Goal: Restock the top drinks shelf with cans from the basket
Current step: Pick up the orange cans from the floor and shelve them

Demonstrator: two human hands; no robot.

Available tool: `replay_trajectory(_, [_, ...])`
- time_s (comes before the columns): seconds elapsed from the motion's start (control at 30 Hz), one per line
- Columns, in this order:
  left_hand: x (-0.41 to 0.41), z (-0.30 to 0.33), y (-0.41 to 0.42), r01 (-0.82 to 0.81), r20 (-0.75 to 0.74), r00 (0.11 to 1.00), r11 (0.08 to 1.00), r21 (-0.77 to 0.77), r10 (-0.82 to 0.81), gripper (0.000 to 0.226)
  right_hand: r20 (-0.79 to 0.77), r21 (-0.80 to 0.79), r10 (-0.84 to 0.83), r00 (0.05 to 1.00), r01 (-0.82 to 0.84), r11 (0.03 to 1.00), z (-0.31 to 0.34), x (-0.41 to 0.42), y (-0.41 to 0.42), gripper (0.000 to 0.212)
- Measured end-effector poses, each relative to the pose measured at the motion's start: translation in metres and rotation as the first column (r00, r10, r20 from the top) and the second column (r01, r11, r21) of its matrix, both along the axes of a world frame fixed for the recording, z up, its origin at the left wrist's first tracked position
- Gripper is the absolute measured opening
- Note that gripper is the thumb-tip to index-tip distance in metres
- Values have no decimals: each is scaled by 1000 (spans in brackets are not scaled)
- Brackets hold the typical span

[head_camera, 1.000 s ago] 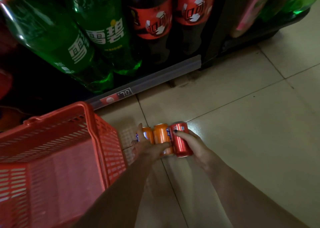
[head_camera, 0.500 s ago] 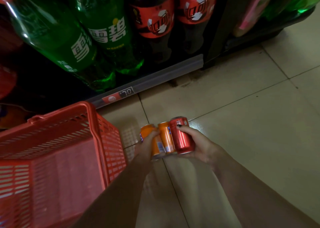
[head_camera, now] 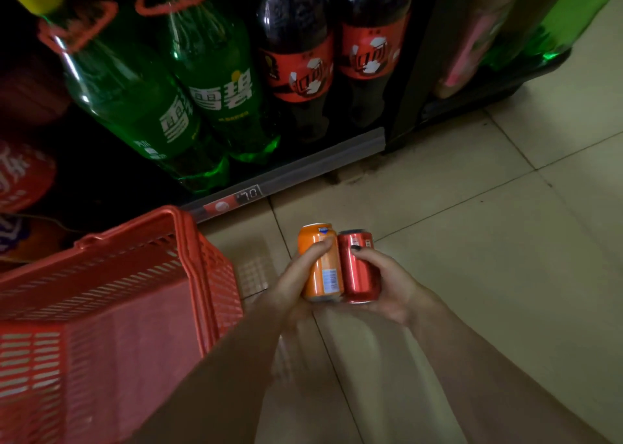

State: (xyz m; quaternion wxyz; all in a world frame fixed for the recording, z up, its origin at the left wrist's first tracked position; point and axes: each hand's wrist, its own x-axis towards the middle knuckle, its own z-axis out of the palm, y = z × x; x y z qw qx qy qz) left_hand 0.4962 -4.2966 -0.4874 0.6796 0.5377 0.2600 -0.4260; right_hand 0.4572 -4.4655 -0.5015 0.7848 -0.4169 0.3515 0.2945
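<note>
The person's left hand [head_camera: 296, 282] is wrapped round a smooth orange can [head_camera: 322, 261], thumb laid along its front near the top. The right hand [head_camera: 384, 282] holds a glossy red can [head_camera: 359, 268], its fingers [head_camera: 365, 254] curled over the upper side, one dark-painted nail showing. The two cylinders touch side by side, tops tilted away toward twelve o'clock, held up above the pale tiled floor [head_camera: 488, 258]. A small barcode panel sits low on the orange one. Whether a third can hides behind the left palm I cannot tell.

At about nine o'clock from the cans stands the red plastic basket [head_camera: 188, 275], its walls a lattice of slots, rim thick and rounded, handle folded down along the rim. I see no cans inside the part in view.

Up at twelve o'clock is the bottom shelf: a grey plastic price rail [head_camera: 303, 170] along its edge carries a small tag [head_camera: 236, 199]. Behind it stand two big green soda bottles [head_camera: 215, 96] with white characters on the labels, red carry loops at the necks, and to their right two dark cola bottles [head_camera: 300, 73] with red labels. A dark upright post [head_camera: 414, 83] divides this bay from the next at one o'clock, where green bottles blur together.
</note>
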Motion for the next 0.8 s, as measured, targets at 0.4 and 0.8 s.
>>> replay_trajectory(0.4, [57, 279, 10, 142, 336, 933, 990, -19, -127, 91, 250, 46, -115, 961, 107, 993, 288, 51, 5, 30])
replay_trajectory(0.8, [41, 811, 179, -8, 552, 834, 1000, 11, 0, 75, 560, -101, 176, 809, -144, 984, 799, 87, 156, 57])
